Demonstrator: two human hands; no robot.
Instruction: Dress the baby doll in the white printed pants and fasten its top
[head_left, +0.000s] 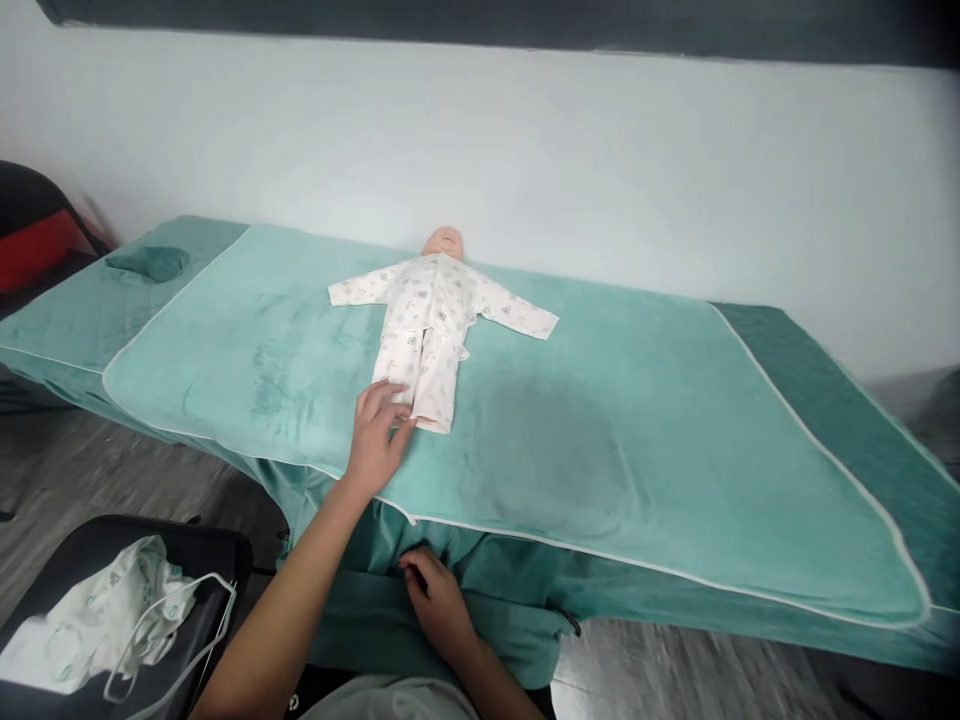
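A baby doll [442,243] lies on its back on a green massage-bed cover [660,400], its head toward the wall and its arms spread. It wears a white printed top [433,295] and matching trousers [436,385]. My left hand [376,435] lies at the lower end of one trouser leg, fingers apart, with the fingertips over the cloth near the cuff. Below the bed's front edge, my right hand [439,605] rests against the hanging green cloth. Its fingers are loosely curled and I see nothing in them.
On a black chair [217,545] at lower left lie a crumpled white printed cloth [124,600] and a white cord [217,635]. A face hole [154,263] shows at the bed's left end. Behind the bed stands a white wall [525,160]. Another chair with red [37,250] is at far left.
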